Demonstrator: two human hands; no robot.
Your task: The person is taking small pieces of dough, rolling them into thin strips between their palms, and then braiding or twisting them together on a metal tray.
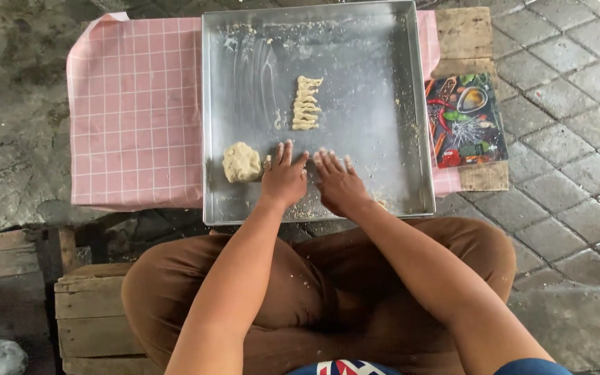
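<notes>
Both hands (pixel 312 182) flat, open on tray (pixel 369 42); dough ball (pixel 242 162) left, strips (pixel 306 103) ahead

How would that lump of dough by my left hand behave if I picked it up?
The dough lump looks soft, so it would probably dent and sag rather than stay stiff. Its rough surface and the crumbs on the metal tray suggest it may shed bits. Its flattened base makes rolling unlikely.

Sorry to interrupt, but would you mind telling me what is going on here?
A seated person presses both palms flat on a square metal tray. The left hand and right hand lie side by side, fingers spread. A ball of dough sits beside the left hand, and a row of shaped dough pieces lies farther up the tray.
</notes>
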